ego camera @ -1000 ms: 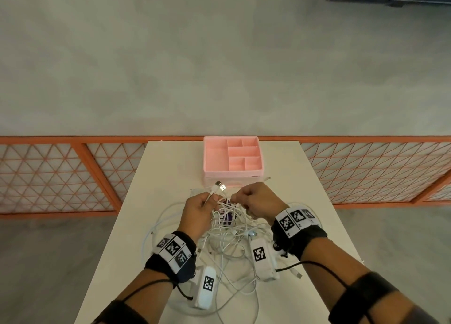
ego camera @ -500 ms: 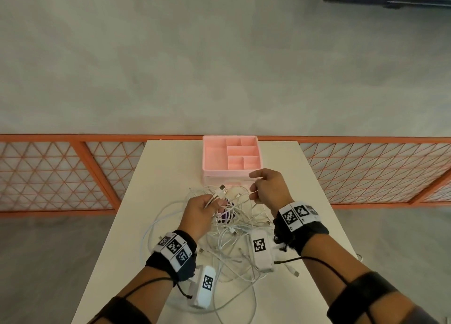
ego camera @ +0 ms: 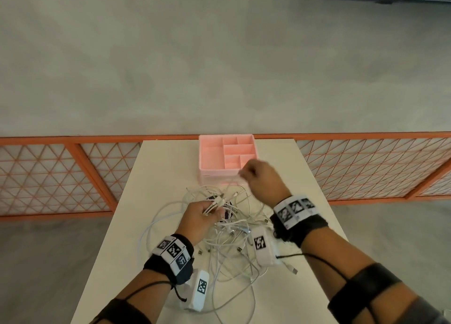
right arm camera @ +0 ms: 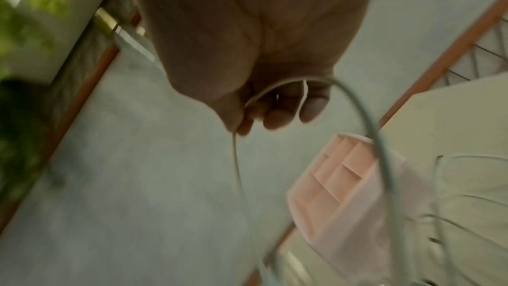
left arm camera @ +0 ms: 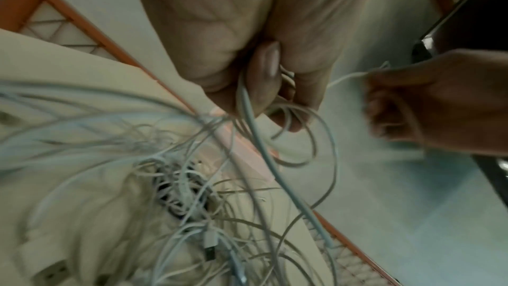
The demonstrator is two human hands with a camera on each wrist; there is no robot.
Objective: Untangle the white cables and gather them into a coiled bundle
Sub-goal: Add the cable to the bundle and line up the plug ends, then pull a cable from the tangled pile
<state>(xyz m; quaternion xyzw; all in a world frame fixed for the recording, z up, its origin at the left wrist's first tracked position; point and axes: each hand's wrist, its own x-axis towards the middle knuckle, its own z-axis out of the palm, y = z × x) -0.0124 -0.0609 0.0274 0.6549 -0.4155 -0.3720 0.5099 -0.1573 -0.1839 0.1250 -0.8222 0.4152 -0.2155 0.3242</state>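
A tangle of white cables (ego camera: 229, 233) is seen spread over the middle of a pale table (ego camera: 156, 177), loops trailing toward the near edge and several plug ends lying loose among the strands. The left hand (ego camera: 197, 216) is held low over the heap, its fingers curled round a small sheaf of cable ends; in the left wrist view the thumb is shown pressed against strands that run down into the knot. The right hand (ego camera: 262, 179) is raised above the far side of the heap, in front of a pink tray (ego camera: 210, 157), and one thin cable (right arm camera: 236, 164) is pinched between thumb and fingertips — the strand is seen hanging from the pinch and looping back across the curled fingers in the right wrist view. The tray, divided into compartments, stands at the far end of the table, just beyond the cables; its near wall is partly hidden by the right hand. A dark purple object (ego camera: 225, 214) is glimpsed under the strands beside the left hand — what it is cannot be told. Black bands with patterned markers are worn on both wrists. An orange lattice railing (ego camera: 61, 177) is seen running behind the table on both sides, above a grey floor.
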